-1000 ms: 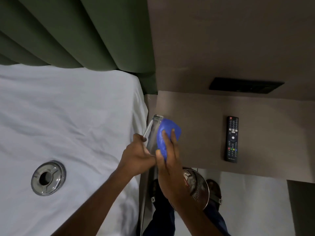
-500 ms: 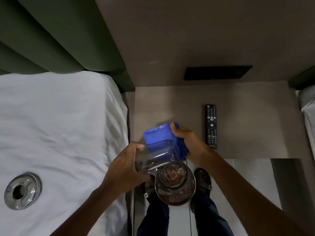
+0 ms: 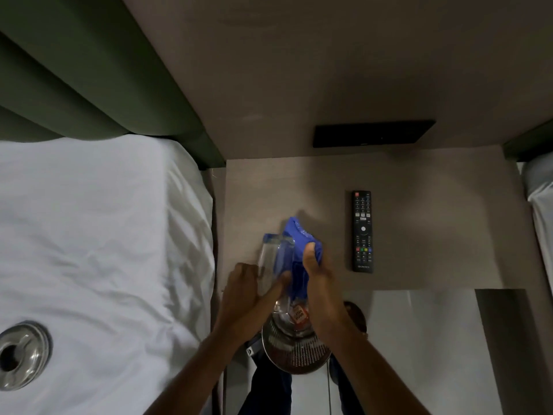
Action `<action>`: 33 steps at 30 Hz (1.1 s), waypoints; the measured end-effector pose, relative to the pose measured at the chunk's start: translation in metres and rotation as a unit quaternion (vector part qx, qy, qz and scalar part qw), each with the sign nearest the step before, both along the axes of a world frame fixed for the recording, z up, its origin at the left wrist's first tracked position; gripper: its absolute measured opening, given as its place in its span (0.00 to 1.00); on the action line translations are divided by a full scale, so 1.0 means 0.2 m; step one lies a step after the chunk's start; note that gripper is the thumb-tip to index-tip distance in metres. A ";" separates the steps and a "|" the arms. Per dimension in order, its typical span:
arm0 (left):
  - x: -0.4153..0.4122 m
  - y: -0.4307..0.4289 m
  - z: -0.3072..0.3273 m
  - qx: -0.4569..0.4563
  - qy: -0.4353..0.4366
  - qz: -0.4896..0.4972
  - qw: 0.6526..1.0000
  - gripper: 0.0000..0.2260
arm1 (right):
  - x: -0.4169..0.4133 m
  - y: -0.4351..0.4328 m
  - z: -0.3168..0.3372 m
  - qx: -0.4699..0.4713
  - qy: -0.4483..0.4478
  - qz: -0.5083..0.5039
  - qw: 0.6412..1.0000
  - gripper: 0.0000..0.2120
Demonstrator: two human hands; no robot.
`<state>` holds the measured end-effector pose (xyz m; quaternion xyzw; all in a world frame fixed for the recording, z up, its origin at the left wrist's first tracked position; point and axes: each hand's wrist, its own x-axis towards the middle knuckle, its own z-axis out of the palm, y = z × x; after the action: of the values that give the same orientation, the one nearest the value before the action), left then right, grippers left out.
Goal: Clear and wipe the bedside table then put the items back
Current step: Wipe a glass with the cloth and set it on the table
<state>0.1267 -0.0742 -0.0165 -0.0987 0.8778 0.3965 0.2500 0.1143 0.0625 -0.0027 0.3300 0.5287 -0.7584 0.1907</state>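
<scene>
Hardly any readable text. Remote, right of frame centre on the bench: white brand mark at its bottom end, too small to read; button legends illegible. Small orange-red packet in the mesh bin, lower centre: white print, blurred, unreadable.

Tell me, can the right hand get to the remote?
Probably yes, once it lets go: the right hand is full of blue cloth, but the remote lies close beside it on bare bedside table.
</scene>
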 end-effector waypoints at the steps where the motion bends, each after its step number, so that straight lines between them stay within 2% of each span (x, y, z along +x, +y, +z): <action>1: -0.02 0.03 -0.03 0.016 -0.001 0.010 1.000 0.25 | -0.01 0.00 -0.02 0.023 0.008 0.015 1.000 0.24; 4: -0.14 0.09 -0.13 0.115 -0.046 0.047 0.991 0.27 | -0.03 0.05 -0.10 0.052 0.015 0.030 0.998 0.19; 6: -0.28 0.09 -0.21 0.151 -0.037 0.066 0.986 0.20 | -0.05 0.11 -0.18 0.045 -0.039 0.013 0.998 0.18; 9: -0.47 0.09 -0.33 0.153 0.001 0.126 0.980 0.08 | -0.04 0.19 -0.30 -0.082 -0.112 -0.112 0.984 0.21; 11: -0.59 0.08 -0.44 0.175 0.013 0.194 0.965 0.07 | -0.02 0.24 -0.37 -0.157 -0.113 -0.177 0.965 0.24; 13: -0.70 0.06 -0.53 0.158 0.027 0.237 0.958 0.14 | -0.01 0.27 -0.41 -0.211 -0.094 -0.199 0.952 0.26; 17: -0.89 -0.01 -0.68 0.024 0.078 0.195 0.977 0.21 | -0.04 0.31 -0.46 -0.258 -0.068 -0.121 0.956 0.22; 22: -1.02 -0.05 -0.79 0.021 0.074 0.242 0.967 0.36 | -0.10 0.35 -0.46 -0.237 -0.032 -0.103 0.965 0.25; 26: -1.05 -0.08 -0.79 0.035 0.064 0.225 0.972 0.36 | -0.08 0.35 -0.45 -0.164 -0.051 -0.114 0.979 0.29; 27: -1.04 -0.09 -0.74 0.025 0.059 0.194 0.979 0.37 | -0.07 0.34 -0.45 -0.145 -0.059 -0.109 0.982 0.28; 30: -0.95 -0.11 -0.56 0.071 0.071 0.189 0.977 0.39 | -0.04 0.29 -0.42 -0.118 -0.069 -0.103 0.985 0.25; 32: -0.80 -0.19 -0.40 0.051 0.118 0.165 0.978 0.40 | -0.02 0.22 -0.38 -0.117 -0.067 -0.085 0.987 0.19; 33: -0.71 -0.25 -0.33 0.009 0.162 0.143 0.976 0.37 | 0.00 0.19 -0.37 -0.118 -0.066 -0.071 0.988 0.14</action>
<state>-0.0154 -0.1249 -0.0830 -0.1556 0.8800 0.4464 0.0462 0.1134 0.1009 -0.0758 0.3915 0.3969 -0.8036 0.2085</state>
